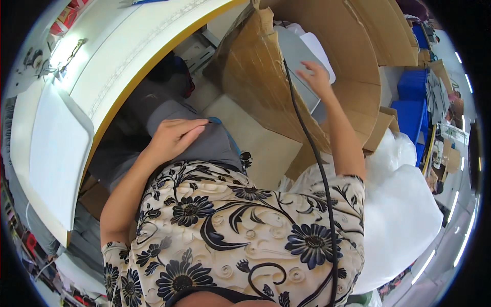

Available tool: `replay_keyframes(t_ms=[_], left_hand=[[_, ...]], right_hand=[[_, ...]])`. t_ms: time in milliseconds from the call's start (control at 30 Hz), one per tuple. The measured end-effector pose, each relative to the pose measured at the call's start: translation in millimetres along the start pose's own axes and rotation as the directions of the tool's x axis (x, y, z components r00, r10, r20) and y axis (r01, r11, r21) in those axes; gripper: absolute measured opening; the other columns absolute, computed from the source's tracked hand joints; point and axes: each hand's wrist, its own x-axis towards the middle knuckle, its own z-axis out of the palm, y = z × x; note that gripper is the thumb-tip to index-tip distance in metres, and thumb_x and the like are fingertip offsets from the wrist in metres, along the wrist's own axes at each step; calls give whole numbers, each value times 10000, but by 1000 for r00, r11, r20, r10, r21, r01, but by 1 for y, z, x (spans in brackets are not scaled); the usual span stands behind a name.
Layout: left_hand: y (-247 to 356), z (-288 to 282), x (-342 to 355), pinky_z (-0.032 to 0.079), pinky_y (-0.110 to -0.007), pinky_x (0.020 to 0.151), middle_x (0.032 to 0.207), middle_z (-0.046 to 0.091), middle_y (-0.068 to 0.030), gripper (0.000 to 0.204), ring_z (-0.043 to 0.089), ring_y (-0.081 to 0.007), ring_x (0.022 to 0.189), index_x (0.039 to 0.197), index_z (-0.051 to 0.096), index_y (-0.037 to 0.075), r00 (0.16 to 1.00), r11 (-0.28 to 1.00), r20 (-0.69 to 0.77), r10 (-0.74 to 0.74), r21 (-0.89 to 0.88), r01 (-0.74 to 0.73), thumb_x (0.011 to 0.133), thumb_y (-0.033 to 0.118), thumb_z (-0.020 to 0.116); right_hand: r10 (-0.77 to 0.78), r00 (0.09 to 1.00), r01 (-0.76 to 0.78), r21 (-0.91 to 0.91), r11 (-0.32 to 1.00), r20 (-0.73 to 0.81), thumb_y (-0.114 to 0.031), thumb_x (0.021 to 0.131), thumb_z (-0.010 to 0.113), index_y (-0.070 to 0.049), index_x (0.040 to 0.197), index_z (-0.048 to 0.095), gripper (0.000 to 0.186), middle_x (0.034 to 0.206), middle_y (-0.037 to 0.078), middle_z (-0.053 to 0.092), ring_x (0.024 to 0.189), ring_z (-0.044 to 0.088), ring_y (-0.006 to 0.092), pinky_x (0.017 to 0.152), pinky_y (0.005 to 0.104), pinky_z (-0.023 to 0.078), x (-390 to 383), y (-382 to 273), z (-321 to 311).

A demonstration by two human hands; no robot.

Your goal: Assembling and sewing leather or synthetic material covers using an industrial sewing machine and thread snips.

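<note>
My left hand (174, 139) rests over my lap with its fingers pressed together. A small dark tip shows at the fingertips; what it belongs to I cannot make out. Beside it, a bit of something blue (215, 121) peeks out at my knee. My right hand (316, 81) reaches into a tall cardboard box (353, 46), fingers apart and holding nothing. Flat grey pieces (296, 48) stand in that box, with a white piece (321, 56) next to my right hand. A black cable (309, 135) hangs across the front of the box and down over my shirt.
To the left, a white table (115, 66) with a yellow edge carries a white curved panel (60, 148) and a lit sewing machine part (69, 56). White plastic bags (401, 210) lie at my right. Blue bins (411, 107) stand behind the box.
</note>
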Motion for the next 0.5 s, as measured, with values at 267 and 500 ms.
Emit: replay_keyframes(t_ms=[267, 500], left_hand=[[-20, 30, 24, 556, -337, 768, 972, 728, -163, 214, 714, -287, 830, 1090, 704, 0, 961, 961, -27, -275, -24, 275, 905, 100, 668], [-18, 37, 35, 552, -357, 710, 928, 719, -165, 201, 701, -298, 789, 1066, 700, -9, 990, 988, -59, -126, 78, 131, 893, 88, 679]], right_hand=[[-95, 995, 86, -414, 906, -1, -347, 808, 739, -74, 1152, 604, 460, 1188, 147, 610, 1106, 599, 319, 888, 463, 523, 93, 20, 88], [-184, 982, 182, -432, 883, 39, -254, 827, 701, -85, 1137, 605, 366, 1129, 156, 640, 1098, 607, 320, 880, 453, 531, 109, 31, 79]])
